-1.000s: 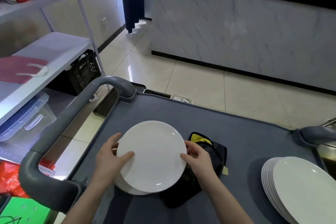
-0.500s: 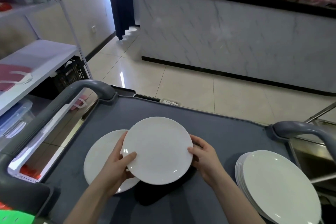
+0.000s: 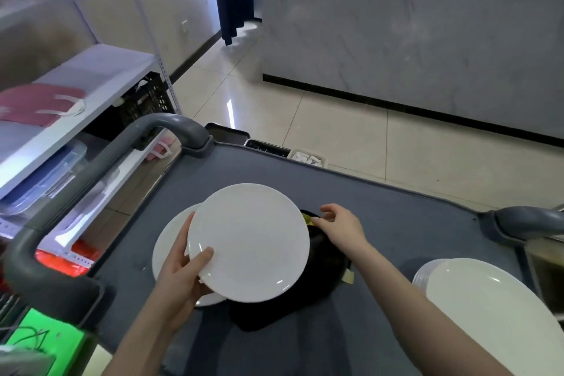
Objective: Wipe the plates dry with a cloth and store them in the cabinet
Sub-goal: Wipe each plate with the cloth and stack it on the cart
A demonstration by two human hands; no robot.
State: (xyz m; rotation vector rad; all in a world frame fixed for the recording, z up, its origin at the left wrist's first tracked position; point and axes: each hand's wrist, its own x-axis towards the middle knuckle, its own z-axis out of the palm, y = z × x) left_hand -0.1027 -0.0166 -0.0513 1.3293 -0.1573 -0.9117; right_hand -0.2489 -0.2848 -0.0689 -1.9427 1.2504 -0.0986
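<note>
My left hand (image 3: 180, 273) grips a white plate (image 3: 253, 241) at its left rim, thumb on top, and holds it tilted above the grey cart top (image 3: 396, 217). Under it, to the left, a second white plate (image 3: 169, 241) lies on the cart. A black cloth (image 3: 323, 267) with a yellow edge lies partly hidden beneath the held plate. My right hand (image 3: 341, 226) is off the plate, its fingers spread and touching the cloth's yellow edge. A stack of white plates (image 3: 488, 311) sits at the cart's right front.
The cart's grey handle (image 3: 91, 168) curves along the left side, another handle (image 3: 525, 220) at the right. White shelving (image 3: 100, 70) with boxes and a red bag stands left. A marble counter front (image 3: 412, 40) faces me across a tiled floor.
My right hand has let go of the plate's right rim and moved back to the cloth's yellow edge. My left hand alone now holds the plate, a little higher.
</note>
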